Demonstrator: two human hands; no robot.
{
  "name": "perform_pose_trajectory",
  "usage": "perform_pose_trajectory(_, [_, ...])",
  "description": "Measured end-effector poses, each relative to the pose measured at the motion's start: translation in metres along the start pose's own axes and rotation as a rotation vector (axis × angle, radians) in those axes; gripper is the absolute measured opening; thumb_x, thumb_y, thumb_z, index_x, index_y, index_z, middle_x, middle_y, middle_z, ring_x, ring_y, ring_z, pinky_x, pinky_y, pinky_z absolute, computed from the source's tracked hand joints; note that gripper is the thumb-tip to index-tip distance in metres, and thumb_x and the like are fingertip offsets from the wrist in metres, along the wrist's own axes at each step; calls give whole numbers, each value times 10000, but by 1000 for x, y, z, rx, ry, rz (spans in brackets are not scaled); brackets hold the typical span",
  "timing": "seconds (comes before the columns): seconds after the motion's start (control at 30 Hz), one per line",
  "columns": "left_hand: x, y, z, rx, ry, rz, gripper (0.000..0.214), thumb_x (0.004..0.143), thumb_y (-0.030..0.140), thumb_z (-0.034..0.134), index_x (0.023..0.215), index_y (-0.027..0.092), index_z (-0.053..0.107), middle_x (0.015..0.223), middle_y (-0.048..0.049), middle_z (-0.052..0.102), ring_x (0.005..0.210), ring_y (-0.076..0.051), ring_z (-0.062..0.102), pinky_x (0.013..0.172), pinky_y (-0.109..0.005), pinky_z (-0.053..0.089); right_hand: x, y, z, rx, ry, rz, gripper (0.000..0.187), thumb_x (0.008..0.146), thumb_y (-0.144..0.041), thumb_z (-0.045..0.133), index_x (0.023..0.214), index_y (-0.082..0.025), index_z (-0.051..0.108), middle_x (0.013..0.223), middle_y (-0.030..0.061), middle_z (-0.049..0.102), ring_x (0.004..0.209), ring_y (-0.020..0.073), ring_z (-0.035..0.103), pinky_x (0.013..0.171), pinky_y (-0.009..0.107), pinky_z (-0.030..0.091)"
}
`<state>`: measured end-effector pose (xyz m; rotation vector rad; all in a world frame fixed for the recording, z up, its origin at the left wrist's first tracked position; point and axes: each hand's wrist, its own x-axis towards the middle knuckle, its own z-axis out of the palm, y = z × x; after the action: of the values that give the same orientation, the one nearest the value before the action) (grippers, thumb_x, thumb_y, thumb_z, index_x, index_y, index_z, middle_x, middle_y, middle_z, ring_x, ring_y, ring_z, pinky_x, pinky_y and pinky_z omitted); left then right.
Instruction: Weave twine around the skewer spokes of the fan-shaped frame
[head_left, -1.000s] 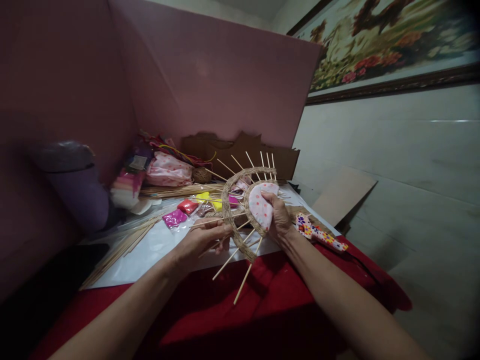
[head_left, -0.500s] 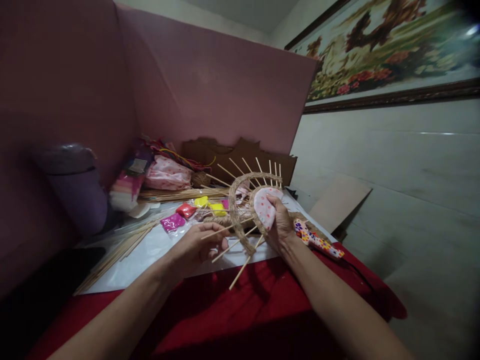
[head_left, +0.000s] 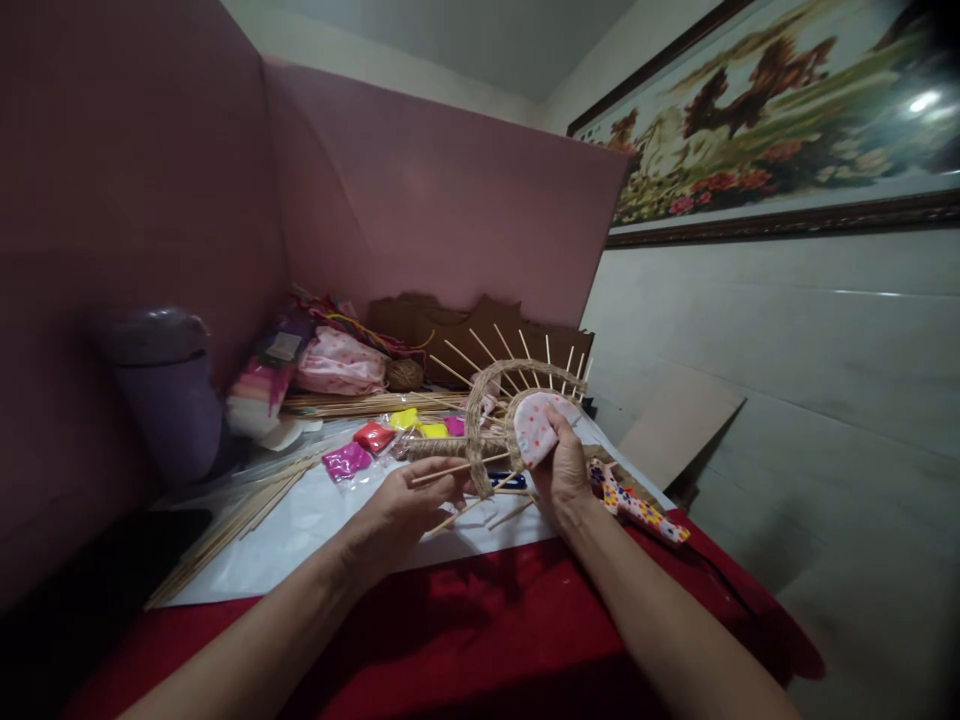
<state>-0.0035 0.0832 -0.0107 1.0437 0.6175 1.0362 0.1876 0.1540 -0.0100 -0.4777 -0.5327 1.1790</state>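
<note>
My right hand (head_left: 566,468) grips a half-round pad (head_left: 534,428) covered in white cloth with red dots, its thumb pressed on the face. Thin wooden sticks (head_left: 484,343) fan out from the pad's edge. A curved band of braided jute twine (head_left: 475,420) runs across the sticks, with a gap between it and the pad. At the band's lower left end, my left hand (head_left: 424,500) has its fingers curled round one of the sticks; the thumb is mostly hidden. Below the band, a dark blue tool (head_left: 508,481) lies partly covered on the white sheet.
A flower-patterned glue gun (head_left: 637,505) lies right of my right hand, on the red cloth (head_left: 465,640). Small yellow, red and magenta packets (head_left: 347,461), loose sticks (head_left: 240,525) and a twine ball (head_left: 404,375) lie behind and left. Brown cardboard (head_left: 450,318) stands at the back.
The fan of sticks has turned in my hands, its lower sticks swinging away from me and the band shifting slightly right. The blue tool beneath now shows. The camera view has tilted up slightly.
</note>
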Motion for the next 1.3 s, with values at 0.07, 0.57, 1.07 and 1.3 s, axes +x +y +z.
perform_pose_trajectory(0.07, [3,-4,0,80,40,54,338,632,408,756,807,139,652,745,-52,655,632,-116,550,563,-226,377,-3,1,1,-17,-6,-9,208,661,-242,676,846,-198,592,732,-37,680,628,115,631,549,207,546])
perform_pose_trajectory(0.57, [2,-12,5,285,23,221,231,750,333,663,676,145,552,616,11,583,556,-84,471,557,-220,359,-13,1,5,-89,-48,-19,180,687,-271,669,814,-169,593,713,-28,659,599,120,603,536,217,528])
perform_pose_trajectory(1.07, [1,-16,4,207,94,267,210,730,282,679,663,151,530,586,29,546,553,-80,462,547,-213,355,-11,4,4,-90,-52,-5,218,693,-294,662,853,-159,597,678,-41,646,556,98,580,494,186,496])
perform_pose_trajectory(1.3, [-1,-13,3,234,87,251,157,734,270,668,704,151,571,609,16,595,574,-89,498,550,-216,370,-11,2,3,-66,-78,21,194,720,-266,635,876,-156,600,763,-18,678,610,98,612,565,191,532])
